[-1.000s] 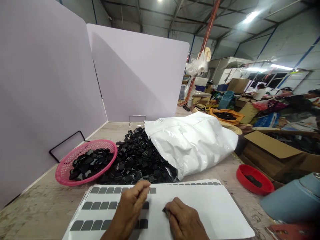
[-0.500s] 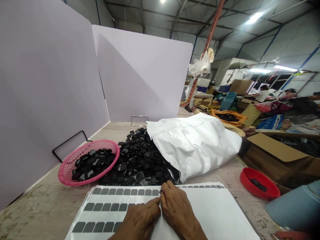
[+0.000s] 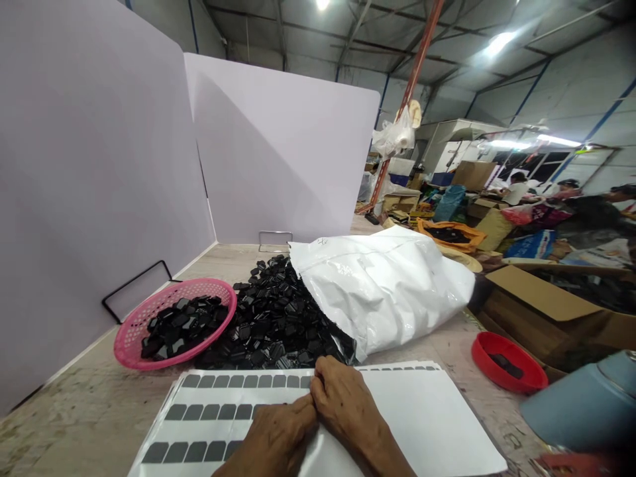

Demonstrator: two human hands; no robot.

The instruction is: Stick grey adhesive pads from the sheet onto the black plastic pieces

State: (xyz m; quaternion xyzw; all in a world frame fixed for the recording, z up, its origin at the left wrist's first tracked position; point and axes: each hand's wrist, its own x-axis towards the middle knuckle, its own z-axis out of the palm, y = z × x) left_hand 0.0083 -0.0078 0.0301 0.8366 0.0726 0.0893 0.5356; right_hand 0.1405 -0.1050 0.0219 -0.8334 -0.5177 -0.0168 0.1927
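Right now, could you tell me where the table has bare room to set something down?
Bare table shows left of the sticker sheet, below the pink basket. It is crowded where the black parts spill from the white bag.

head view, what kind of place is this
Probably a warehouse-style workshop for hand assembly: a white bag spilling small black parts, sheets of grey stickers, cardboard boxes under a metal roof.
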